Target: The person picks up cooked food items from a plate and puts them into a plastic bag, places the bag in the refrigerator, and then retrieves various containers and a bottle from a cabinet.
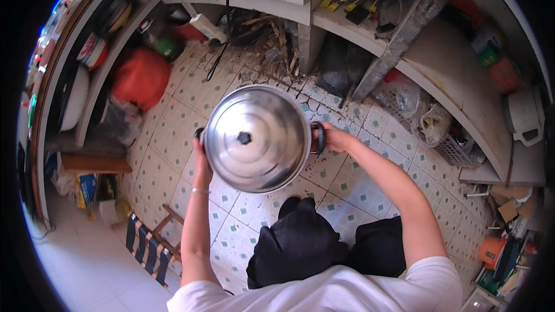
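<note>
A round stainless-steel pot, covered by a shiny domed lid with a black knob, is held out above the tiled floor. My right hand grips the black side handle at the pot's right. At the opposite side, my left hand is at the other black handle, its palm against the pot's wall; its fingers are mostly hidden. The lid hides what is inside the pot.
Firewood and scraps lie under the counter ahead. On the left, a red bag stands on the floor by shelves. To the right is a grey plastic basket with bags. A strapped folding stool stands at lower left.
</note>
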The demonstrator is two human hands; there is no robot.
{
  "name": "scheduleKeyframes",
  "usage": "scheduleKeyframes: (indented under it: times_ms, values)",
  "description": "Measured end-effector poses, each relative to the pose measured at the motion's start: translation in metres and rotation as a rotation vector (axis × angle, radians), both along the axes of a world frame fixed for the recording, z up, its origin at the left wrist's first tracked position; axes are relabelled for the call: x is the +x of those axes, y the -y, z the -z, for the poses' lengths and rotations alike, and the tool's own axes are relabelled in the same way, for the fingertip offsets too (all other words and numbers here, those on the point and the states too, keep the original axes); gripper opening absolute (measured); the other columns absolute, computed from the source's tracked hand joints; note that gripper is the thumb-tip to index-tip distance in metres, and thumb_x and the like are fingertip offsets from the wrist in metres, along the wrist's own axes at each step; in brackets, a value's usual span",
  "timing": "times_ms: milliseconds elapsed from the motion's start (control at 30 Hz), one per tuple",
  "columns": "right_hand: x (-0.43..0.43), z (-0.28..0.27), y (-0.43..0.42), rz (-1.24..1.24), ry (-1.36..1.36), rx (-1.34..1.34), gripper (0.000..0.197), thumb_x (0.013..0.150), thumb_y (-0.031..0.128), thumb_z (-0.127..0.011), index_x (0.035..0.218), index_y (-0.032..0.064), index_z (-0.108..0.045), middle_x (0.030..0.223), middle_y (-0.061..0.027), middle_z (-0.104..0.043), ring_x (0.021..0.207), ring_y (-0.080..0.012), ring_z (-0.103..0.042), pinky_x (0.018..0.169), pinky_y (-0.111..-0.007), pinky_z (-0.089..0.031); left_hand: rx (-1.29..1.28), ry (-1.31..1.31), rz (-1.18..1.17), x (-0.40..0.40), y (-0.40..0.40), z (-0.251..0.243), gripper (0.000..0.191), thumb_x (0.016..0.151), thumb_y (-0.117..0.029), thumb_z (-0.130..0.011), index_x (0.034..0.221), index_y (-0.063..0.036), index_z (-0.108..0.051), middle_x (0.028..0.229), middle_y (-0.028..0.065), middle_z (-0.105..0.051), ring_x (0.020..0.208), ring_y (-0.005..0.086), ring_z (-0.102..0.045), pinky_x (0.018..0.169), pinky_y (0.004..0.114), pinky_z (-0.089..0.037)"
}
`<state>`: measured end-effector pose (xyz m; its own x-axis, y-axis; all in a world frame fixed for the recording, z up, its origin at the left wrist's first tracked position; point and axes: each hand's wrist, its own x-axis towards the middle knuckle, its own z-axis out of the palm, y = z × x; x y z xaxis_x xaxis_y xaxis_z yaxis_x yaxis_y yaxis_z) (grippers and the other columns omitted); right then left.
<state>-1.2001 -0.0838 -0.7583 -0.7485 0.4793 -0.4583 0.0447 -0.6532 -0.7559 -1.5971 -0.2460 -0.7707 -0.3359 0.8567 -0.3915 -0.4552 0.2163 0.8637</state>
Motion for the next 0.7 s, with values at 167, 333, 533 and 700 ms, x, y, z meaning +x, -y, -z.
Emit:
scheduleKeyframes:
  times_ms: [167, 333, 533, 700]
  values:
    - [-0.096, 0.052, -0.021, 0.018, -0.015, -0.006, 0.015, 0.090, 0.012, -0.052, 0.101, 0.0101, -0.063, 0.084, -0.0028, -0.065, 0.074, -0.0157, -0.063, 0.062, -0.033, -0.053, -0.038, -0.007, -0.142, -0.055, 0.034, 0.009, 0.074, 0.090, -0.066, -0.030, 0.128, -0.0060, -0.051, 0.124, 0.0050, -0.058, 0.114, 0.0175, -0.054, 0.098, 0.032, -0.042]
    - [-0.165, 0.074, -0.028, 0.023, -0.030, 0.114, 0.018, 0.086, 0.015, -0.050, 0.091, 0.0106, -0.067, 0.068, -0.0011, -0.064, 0.054, -0.0149, -0.060, 0.046, -0.033, -0.050, 0.030, -0.038, -0.202, -0.072, 0.049, 0.002, 0.073, 0.092, -0.062, -0.033, 0.138, -0.0057, -0.038, 0.139, 0.0064, -0.043, 0.126, 0.0212, -0.042, 0.106, 0.035, -0.032]
    - [-0.195, 0.060, -0.026, -0.066, 0.089, 0.063, 0.021, 0.089, 0.018, -0.047, 0.097, 0.0151, -0.066, 0.074, 0.0012, -0.064, 0.058, -0.0099, -0.060, 0.046, -0.028, -0.049, 0.101, 0.094, -0.195, -0.071, 0.048, -0.006, 0.069, 0.095, -0.059, -0.026, 0.141, -0.0087, -0.033, 0.144, 0.0062, -0.038, 0.130, 0.0252, -0.038, 0.109, 0.041, -0.030]
    - [-0.197, 0.046, -0.024, -0.093, 0.076, 0.106, 0.022, 0.088, 0.024, -0.048, 0.095, 0.0126, -0.065, 0.073, -0.0021, -0.064, 0.058, -0.0142, -0.062, 0.051, -0.032, -0.053, 0.061, 0.065, -0.235, -0.092, 0.058, 0.001, 0.071, 0.095, -0.058, -0.025, 0.144, -0.0061, -0.028, 0.147, 0.0077, -0.031, 0.134, 0.0261, -0.031, 0.112, 0.040, -0.023]
